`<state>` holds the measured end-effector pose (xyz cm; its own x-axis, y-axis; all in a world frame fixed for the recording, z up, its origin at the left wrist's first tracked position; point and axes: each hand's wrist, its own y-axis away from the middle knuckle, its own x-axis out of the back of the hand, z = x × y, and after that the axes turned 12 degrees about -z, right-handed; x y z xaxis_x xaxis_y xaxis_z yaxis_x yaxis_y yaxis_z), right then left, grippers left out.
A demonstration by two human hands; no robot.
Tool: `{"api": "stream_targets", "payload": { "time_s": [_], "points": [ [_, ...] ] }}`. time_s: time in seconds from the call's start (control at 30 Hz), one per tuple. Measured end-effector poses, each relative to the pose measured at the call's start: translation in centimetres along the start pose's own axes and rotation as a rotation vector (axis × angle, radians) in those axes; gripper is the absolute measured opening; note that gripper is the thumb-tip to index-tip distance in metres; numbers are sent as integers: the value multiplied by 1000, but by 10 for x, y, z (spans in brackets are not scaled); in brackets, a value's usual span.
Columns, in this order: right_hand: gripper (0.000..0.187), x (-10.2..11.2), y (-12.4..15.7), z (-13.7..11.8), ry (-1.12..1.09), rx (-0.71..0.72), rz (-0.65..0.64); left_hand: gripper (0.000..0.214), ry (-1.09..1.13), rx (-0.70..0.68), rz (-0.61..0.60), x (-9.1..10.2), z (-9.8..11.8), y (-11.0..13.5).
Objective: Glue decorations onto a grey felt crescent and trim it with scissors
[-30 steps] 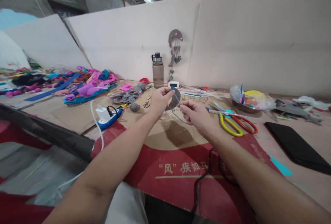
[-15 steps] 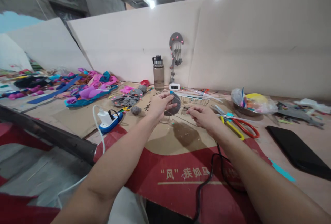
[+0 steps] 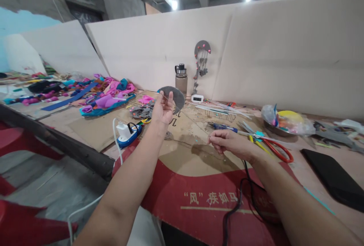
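Observation:
My left hand [image 3: 163, 109] is raised over the cardboard, its fingers closed on a grey felt piece [image 3: 178, 99] with a rounded edge. From there a thin grey thread [image 3: 196, 119] runs slanting down to my right hand [image 3: 223, 141], which pinches its other end low over the sheet. Just beyond the right hand lies a tool with a blue handle [image 3: 226, 127]. Beside that hand are scissors with red and yellow handles [image 3: 278, 151]. A bit of grey yarn [image 3: 167, 135] shows next to my left forearm, partly hidden by it.
A blue power strip [image 3: 129, 138] with a white plug sits left, near several grey felt pieces [image 3: 139, 112]. Behind stand a bottle [image 3: 181, 81] and a grey crescent hanging [image 3: 203, 49]. Right are a bowl [image 3: 280, 129] and a black phone [image 3: 332, 176]. A black cable [image 3: 225, 219] crosses the front.
My left hand has moved left and up with the felt piece, turning it. The hands are farther apart, and the thread between them is drawn out longer. The view has shifted slightly.

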<state>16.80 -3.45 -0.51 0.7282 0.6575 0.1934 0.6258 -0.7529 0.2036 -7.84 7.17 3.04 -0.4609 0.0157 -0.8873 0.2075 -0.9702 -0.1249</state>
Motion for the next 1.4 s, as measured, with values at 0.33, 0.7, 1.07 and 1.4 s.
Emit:
{"api": "stream_targets", "payload": {
  "time_s": [0.33, 0.7, 1.07, 1.4],
  "points": [
    [17, 32, -1, 15, 527, 27, 539, 8, -495, -150, -354, -1, -20, 28],
    [41, -50, -39, -19, -222, 553, 577, 18, -1326, -354, -700, -3, -44, 75],
    [19, -31, -19, -20, 108, 357, 869, 13, -658, 611, -536, -22, -41, 77],
    [19, -31, -17, -22, 171, 321, 859, 11, -676, 557, -513, -21, -41, 76]
  ]
}}
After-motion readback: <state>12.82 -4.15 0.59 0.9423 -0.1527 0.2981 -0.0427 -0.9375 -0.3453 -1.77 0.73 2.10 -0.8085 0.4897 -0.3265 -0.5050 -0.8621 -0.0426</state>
